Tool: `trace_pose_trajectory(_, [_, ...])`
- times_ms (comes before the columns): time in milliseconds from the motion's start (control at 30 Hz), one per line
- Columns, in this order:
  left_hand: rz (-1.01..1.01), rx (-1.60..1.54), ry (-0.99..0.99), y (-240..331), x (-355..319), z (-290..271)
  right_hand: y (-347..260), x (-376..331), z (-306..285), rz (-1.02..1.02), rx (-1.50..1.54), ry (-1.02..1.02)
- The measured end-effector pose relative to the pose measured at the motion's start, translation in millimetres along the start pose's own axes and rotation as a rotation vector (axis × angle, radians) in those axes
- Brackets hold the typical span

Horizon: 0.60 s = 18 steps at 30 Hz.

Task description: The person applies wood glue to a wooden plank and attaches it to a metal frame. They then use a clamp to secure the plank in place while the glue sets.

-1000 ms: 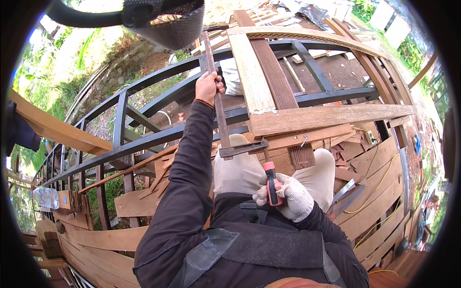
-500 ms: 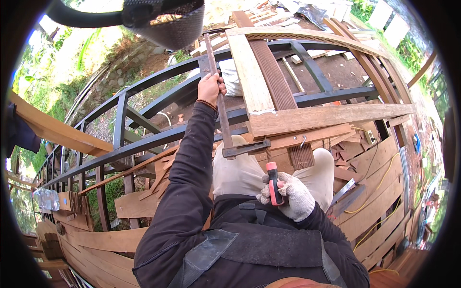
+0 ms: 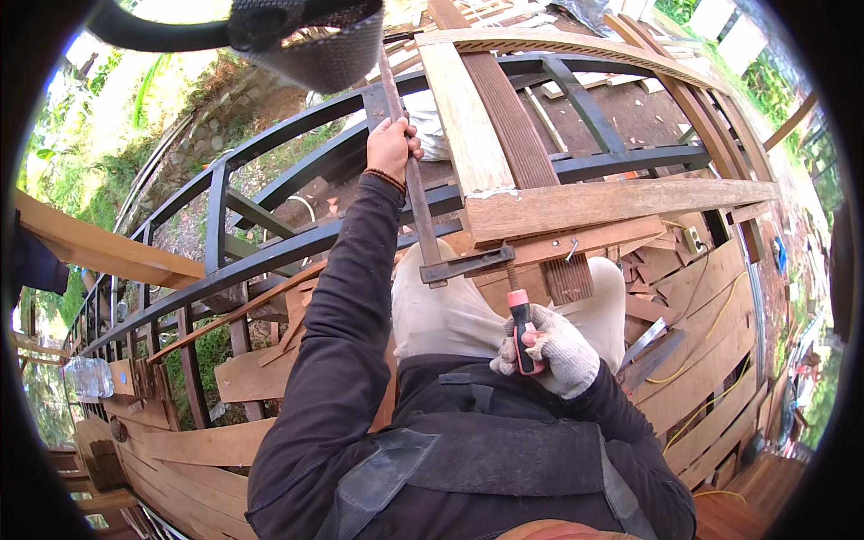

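Observation:
My bare left hand is closed round the long steel bar of a bar clamp, partway up. At its near end, the sliding arm reaches to the right, with a threaded screw below the wooden frame's near rail. My right hand, in a whitish knit glove, grips the clamp's red and black handle in front of my lap. A narrow wooden strip with shiny metal hardware lies along the rail's near side. A brown grooved board passes under the frame.
Dark metal framing curves across beyond my knees. Wooden planks with gaps lie to the right, a yellow cord across them. A light-brown beam juts in from the left, above a clear plastic bottle. Wood offcuts are scattered beside my right knee.
The clamp's handle and my right hand have shifted slightly to the right, and the handle's tilt differs a little. My left hand keeps its hold on the bar. The whole view has moved slightly.

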<state>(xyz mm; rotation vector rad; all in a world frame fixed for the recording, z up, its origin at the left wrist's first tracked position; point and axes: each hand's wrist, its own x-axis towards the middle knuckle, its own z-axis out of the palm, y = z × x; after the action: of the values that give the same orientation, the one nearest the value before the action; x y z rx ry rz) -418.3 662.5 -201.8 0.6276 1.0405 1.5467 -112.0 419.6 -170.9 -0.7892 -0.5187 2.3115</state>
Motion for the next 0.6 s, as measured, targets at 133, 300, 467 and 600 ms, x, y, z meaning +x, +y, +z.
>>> trace_pose_trajectory(133, [-0.007,0.007,0.005,-4,1,3,-2,-2,4,0.023,-0.28,0.072])
trace_pose_trajectory(300, [-0.005,0.049,0.009,-10,4,5,-4,-13,7,-0.065,-0.359,0.176])
trace_pose_trajectory(467, [-0.006,-0.015,-0.006,-12,6,0,-3,-14,5,-0.025,-0.299,0.154])
trace_pose_trajectory(600, [-0.031,-0.015,-0.028,-13,8,-4,1,-8,8,0.056,-0.154,0.092])
